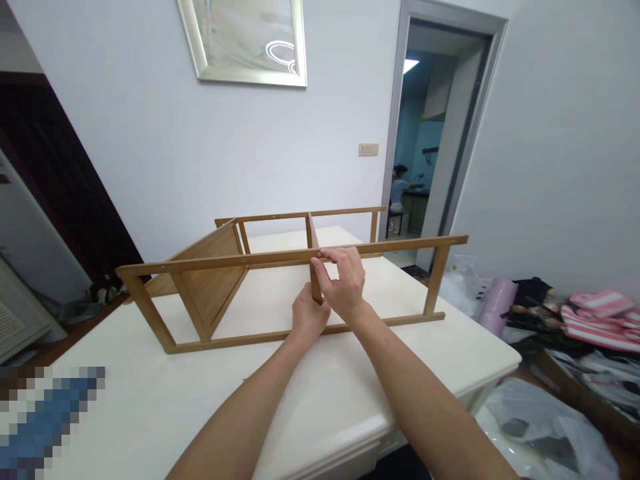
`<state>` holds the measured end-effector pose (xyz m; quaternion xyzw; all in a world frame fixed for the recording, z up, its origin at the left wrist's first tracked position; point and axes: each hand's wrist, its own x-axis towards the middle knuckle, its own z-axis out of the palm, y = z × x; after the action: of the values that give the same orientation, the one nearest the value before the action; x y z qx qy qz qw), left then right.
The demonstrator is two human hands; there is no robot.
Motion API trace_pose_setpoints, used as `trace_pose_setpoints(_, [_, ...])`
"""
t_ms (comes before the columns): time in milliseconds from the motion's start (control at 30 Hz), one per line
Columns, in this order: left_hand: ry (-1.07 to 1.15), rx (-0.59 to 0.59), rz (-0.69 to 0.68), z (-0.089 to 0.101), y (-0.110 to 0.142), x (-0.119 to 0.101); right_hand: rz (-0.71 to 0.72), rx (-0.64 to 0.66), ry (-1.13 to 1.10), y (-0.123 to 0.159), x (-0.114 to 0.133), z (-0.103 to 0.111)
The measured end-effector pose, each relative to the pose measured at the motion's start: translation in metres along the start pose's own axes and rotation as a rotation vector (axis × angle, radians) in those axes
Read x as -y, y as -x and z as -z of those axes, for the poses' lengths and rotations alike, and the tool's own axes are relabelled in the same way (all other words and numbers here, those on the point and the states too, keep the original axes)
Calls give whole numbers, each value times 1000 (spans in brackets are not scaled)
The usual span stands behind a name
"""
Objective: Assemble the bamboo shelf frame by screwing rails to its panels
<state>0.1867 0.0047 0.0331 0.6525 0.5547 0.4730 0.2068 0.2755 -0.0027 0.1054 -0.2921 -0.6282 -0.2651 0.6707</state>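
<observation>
A bamboo shelf frame point(210, 263) lies on its side on the white table point(150, 400). It has long rails, short uprights and one slanted panel point(213, 273) at its left end. My left hand point(309, 315) is wrapped round the lower part of the middle upright point(316, 290). My right hand point(343, 280) pinches the top front rail where that upright meets it, fingers pressed together at the joint. Both forearms reach in from the bottom of the view.
A pixelated blue patch point(45, 413) sits at the table's near left. Clothes and bags point(575, 327) are piled to the right, with a plastic bag point(540, 427) below. An open doorway point(430, 147) is behind, a framed picture point(245, 40) on the wall.
</observation>
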Motion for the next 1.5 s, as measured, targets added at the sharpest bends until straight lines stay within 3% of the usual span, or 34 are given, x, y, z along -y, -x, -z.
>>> trace_pose_setpoints(233, [11,-1,-12,1,1,-2,-35,6,-16,-3,5,3])
trace_pose_setpoints(667, [-8,6,-17,2,2,-2,69,15,-25,-6,5,6])
trace_pose_setpoints(1500, [81,-6,-20,0,3,3,94,-37,48,0,0,1])
